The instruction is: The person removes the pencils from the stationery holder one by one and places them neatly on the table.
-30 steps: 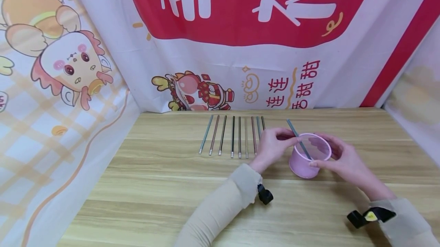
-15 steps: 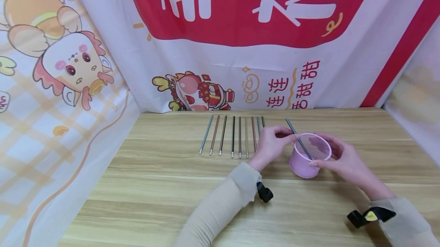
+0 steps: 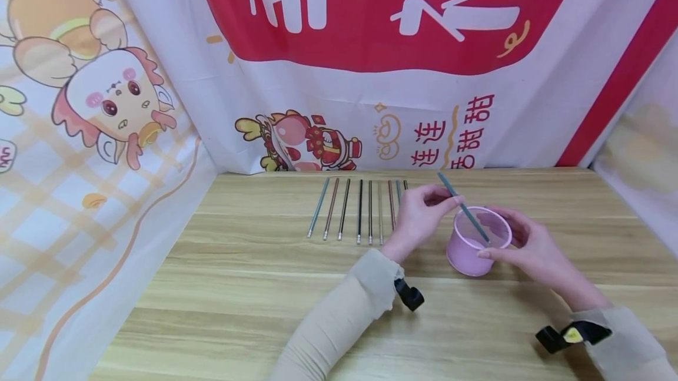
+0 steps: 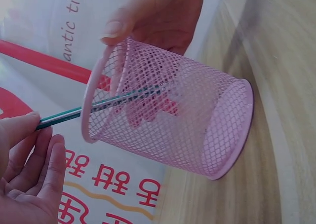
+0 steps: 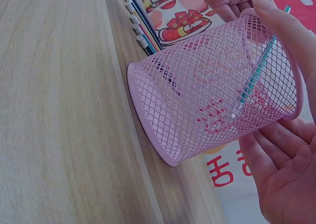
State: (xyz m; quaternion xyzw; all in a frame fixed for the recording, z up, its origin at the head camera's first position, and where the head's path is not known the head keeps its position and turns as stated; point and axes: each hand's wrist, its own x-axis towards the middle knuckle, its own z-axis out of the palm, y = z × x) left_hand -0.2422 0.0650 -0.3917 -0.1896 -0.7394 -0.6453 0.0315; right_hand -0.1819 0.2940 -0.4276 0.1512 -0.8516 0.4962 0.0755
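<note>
My left hand (image 3: 418,216) pinches a teal pencil (image 3: 473,221) between thumb and fingers near its upper end. The pencil slants down through the mouth of a pink mesh pencil cup (image 3: 462,256); in the left wrist view its eraser end shows through the mesh, about halfway down and above the base. With the thumb at the near rim and the fingers around the far side, my right hand (image 3: 529,251) holds the cup. The cup's base (image 5: 153,120) is right at the tabletop in the right wrist view. Several pencils (image 3: 360,210) lie in a row left of my left hand.
The row of pencils lies with eraser ends toward me, and the left hand covers part of the rightmost ones. A printed cloth (image 3: 318,104) hangs along the back edge of the wooden table (image 3: 238,287), with more cloth (image 3: 106,192) on the left.
My left hand has risen slightly away from me with the pencil, whose eraser end has shifted a little to the right within the cup's mouth. The right hand and cup have stayed in place.
</note>
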